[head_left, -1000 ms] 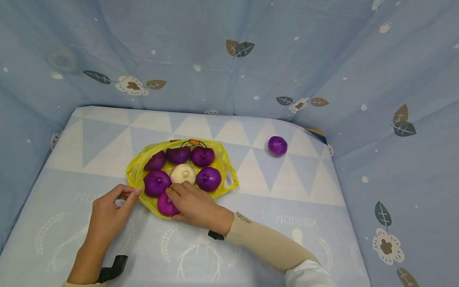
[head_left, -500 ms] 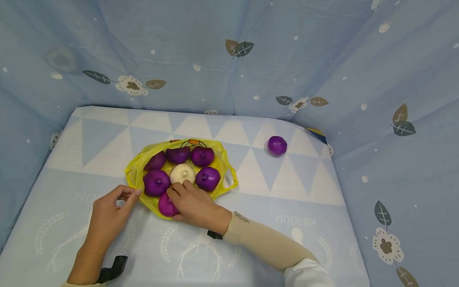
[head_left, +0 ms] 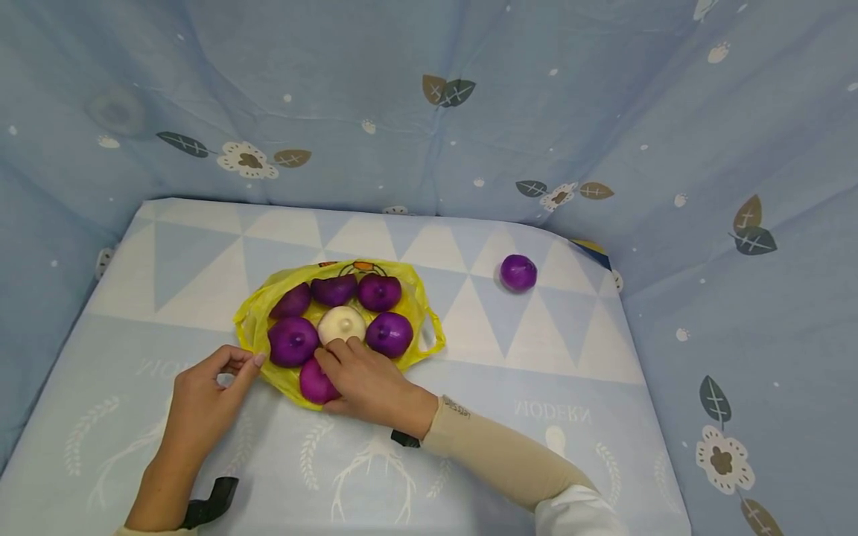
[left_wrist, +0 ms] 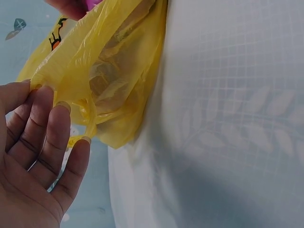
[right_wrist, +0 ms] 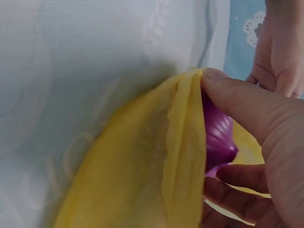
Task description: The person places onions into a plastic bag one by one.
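A yellow plastic bag [head_left: 251,316] lies open on the table, holding several purple onions [head_left: 293,342] and one white onion [head_left: 342,324]. Thumb and fingertips of my left hand [head_left: 208,398] pinch the bag's rim at its near left, as the left wrist view also shows. My right hand [head_left: 369,383] reaches into the near side of the bag and grips a brighter purple onion [head_left: 316,382], whose right part it covers. In the right wrist view that onion [right_wrist: 218,133] shows between thumb and fingers, the thumb touching the bag's edge.
Outside the bag, a single purple onion [head_left: 518,273] sits at the back right of the table [head_left: 536,461]. Blue patterned curtains [head_left: 362,97] hang behind and at both sides. The bag's handle loop [head_left: 427,335] points right.
Held by my right hand, the brighter purple onion has shifted slightly to the right inside the bag. My left hand stays at the rim, and the other onions look unmoved.
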{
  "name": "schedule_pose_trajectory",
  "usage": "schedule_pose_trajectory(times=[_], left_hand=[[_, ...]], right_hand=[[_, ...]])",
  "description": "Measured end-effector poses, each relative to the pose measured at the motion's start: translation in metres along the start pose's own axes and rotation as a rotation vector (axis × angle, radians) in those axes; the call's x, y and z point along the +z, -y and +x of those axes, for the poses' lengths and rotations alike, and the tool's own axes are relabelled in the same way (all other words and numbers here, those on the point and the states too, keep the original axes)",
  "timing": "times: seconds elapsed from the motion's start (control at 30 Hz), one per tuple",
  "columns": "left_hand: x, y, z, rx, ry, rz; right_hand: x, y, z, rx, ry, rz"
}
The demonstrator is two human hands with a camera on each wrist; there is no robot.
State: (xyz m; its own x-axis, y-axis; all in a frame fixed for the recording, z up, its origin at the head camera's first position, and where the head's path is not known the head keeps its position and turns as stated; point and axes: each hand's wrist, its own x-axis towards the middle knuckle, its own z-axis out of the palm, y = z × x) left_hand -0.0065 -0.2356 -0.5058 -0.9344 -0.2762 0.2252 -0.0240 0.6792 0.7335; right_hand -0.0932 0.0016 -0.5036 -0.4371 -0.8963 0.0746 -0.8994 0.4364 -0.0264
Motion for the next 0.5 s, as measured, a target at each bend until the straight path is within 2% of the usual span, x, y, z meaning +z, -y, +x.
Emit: schedule_pose_trajectory(times=[0.33, 0.5], left_hand=[[-0.001, 0.001, 0.0, 0.003, -0.017, -0.002], [-0.001, 0.002, 0.0, 0.001, -0.015, 0.004]], right_hand=[[-0.031, -0.013, -0.009, 0.09, 0.019, 0.13], [-0.051, -0.026, -0.02, 0.112, -0.003, 0.183]])
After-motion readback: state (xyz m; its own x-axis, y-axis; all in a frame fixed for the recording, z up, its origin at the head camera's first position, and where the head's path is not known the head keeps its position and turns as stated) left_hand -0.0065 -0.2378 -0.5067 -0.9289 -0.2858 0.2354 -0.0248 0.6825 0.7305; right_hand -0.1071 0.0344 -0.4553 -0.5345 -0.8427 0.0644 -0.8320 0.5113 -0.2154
